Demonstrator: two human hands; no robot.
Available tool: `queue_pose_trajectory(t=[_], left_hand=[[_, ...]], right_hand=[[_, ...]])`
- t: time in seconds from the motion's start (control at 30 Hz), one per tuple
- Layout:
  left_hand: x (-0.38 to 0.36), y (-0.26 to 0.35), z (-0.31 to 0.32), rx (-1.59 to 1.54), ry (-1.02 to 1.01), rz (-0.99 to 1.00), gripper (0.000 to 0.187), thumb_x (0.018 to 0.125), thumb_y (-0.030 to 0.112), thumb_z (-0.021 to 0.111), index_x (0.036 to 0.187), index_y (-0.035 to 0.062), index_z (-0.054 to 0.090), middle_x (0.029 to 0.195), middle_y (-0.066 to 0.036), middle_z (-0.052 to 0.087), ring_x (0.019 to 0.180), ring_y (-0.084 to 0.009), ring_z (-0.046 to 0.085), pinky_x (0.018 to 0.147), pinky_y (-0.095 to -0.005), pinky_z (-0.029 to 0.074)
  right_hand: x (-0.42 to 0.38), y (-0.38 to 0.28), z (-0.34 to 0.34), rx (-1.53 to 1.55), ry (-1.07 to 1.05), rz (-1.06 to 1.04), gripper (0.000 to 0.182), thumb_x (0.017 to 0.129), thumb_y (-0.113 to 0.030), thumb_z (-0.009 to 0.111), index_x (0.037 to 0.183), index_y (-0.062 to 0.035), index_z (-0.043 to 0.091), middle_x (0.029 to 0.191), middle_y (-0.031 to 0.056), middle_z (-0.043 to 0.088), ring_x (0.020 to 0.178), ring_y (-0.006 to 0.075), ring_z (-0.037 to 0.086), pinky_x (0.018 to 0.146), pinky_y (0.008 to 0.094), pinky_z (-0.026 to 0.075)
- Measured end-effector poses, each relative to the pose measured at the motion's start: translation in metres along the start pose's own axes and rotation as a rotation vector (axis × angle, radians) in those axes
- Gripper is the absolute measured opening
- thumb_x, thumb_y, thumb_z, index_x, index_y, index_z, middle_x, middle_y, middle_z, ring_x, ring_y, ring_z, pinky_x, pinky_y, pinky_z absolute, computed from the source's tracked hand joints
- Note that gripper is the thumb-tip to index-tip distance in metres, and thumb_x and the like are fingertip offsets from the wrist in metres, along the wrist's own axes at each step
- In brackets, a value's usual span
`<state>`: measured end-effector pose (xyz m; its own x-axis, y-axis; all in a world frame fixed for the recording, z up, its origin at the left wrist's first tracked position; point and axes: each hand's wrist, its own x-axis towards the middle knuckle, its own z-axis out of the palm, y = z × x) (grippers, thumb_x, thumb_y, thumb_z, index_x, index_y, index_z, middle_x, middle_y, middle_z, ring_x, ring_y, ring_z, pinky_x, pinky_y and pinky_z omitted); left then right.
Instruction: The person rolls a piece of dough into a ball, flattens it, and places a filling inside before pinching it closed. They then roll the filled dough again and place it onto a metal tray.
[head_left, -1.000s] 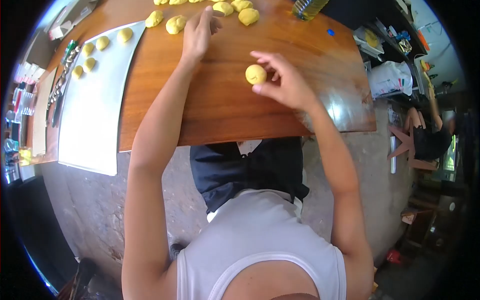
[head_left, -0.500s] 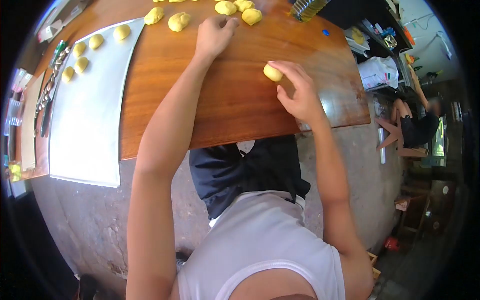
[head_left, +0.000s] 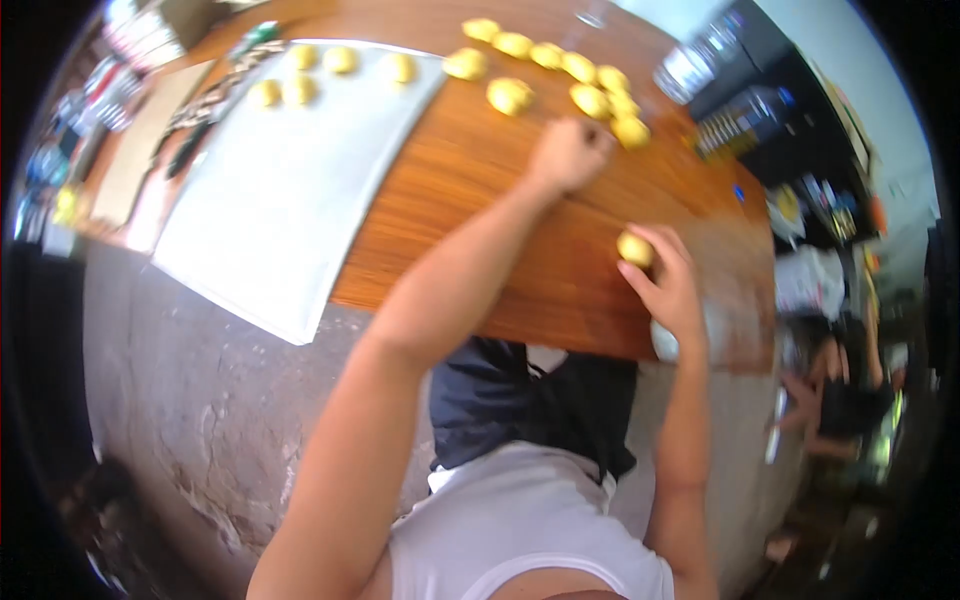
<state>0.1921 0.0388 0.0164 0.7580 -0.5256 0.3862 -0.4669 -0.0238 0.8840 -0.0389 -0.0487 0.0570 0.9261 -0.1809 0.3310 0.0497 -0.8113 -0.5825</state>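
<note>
My right hand (head_left: 672, 285) is closed around a smooth yellow dough ball (head_left: 634, 249), its thumb and fingers on either side, low over the wooden table. Further in and to the left, my left hand (head_left: 570, 157) rests with fingers curled in; I see nothing in it, though the picture is blurred. Just beyond it are rough dough lumps, the nearest being one lump (head_left: 630, 132) to its right and another lump (head_left: 511, 96) to its left. Several round dough balls (head_left: 340, 60) sit at the far end of a pale metal tray (head_left: 270, 190).
The wooden table (head_left: 440, 230) lies before me. A bottle of yellow liquid (head_left: 735, 130) and a clear plastic bottle (head_left: 695, 68) are at the far right. A blue cap (head_left: 739, 193) lies near the right edge. Another person (head_left: 850, 400) sits off to the right.
The view has swung so that everything appears further right and lower. My right thumb has come in against the dough ball. My left hand stays curled near the lumps.
</note>
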Motion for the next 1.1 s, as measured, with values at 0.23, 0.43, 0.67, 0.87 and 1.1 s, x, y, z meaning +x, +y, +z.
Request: queue_pose_trajectory(t=[0.23, 0.43, 0.67, 0.87, 1.1], left_hand=[[-0.003, 0.006, 0.0, -0.004, -0.009, 0.034, 0.026, 0.091, 0.024, 0.067, 0.087, -0.0012, 0.072, 0.079, -0.024, 0.069, 0.074, -0.0421, 0.067, 0.071, -0.0479, 0.053], [-0.004, 0.007, 0.0, 0.017, -0.032, -0.009, 0.024, 0.09, 0.024, 0.066, 0.089, 0.0009, 0.073, 0.082, -0.024, 0.07, 0.075, -0.0417, 0.068, 0.07, -0.0487, 0.054], [-0.011, 0.012, 0.0, 0.179, -0.109, 0.002, 0.022, 0.09, 0.025, 0.065, 0.091, 0.005, 0.073, 0.086, -0.021, 0.072, 0.082, -0.0404, 0.069, 0.074, -0.05, 0.055], [-0.009, 0.011, 0.001, 0.107, -0.113, 0.018, 0.022, 0.09, 0.023, 0.065, 0.092, 0.0026, 0.072, 0.085, -0.021, 0.071, 0.08, -0.04, 0.068, 0.074, -0.0499, 0.054], [-0.005, 0.005, -0.001, 0.209, -0.093, 0.083, 0.023, 0.082, 0.025, 0.068, 0.076, 0.0024, 0.071, 0.076, -0.024, 0.067, 0.071, -0.0413, 0.067, 0.069, -0.0495, 0.054]], right_hand=[[0.022, 0.01, 0.008, -0.235, -0.137, -0.213, 0.035, 0.085, -0.015, 0.076, 0.117, -0.0033, 0.068, 0.116, 0.0156, 0.061, 0.106, 0.035, 0.058, 0.095, 0.0423, 0.048], [0.003, 0.01, 0.021, -0.06, 0.137, -0.066, 0.032, 0.088, -0.014, 0.073, 0.116, -0.0011, 0.064, 0.115, 0.0187, 0.06, 0.106, 0.0384, 0.058, 0.095, 0.0446, 0.048], [0.004, 0.007, 0.022, -0.151, 0.078, -0.176, 0.026, 0.089, -0.017, 0.071, 0.108, -0.0014, 0.064, 0.114, 0.0185, 0.058, 0.107, 0.0394, 0.055, 0.094, 0.0473, 0.047], [0.02, 0.014, 0.016, -0.127, -0.126, -0.191, 0.025, 0.087, -0.015, 0.069, 0.108, -0.0011, 0.064, 0.11, 0.0181, 0.057, 0.103, 0.0393, 0.054, 0.091, 0.0495, 0.045], [0.006, 0.033, 0.019, -0.188, -0.019, -0.212, 0.029, 0.088, -0.015, 0.07, 0.111, -0.0008, 0.062, 0.112, 0.0216, 0.06, 0.109, 0.0447, 0.056, 0.097, 0.0516, 0.046]])
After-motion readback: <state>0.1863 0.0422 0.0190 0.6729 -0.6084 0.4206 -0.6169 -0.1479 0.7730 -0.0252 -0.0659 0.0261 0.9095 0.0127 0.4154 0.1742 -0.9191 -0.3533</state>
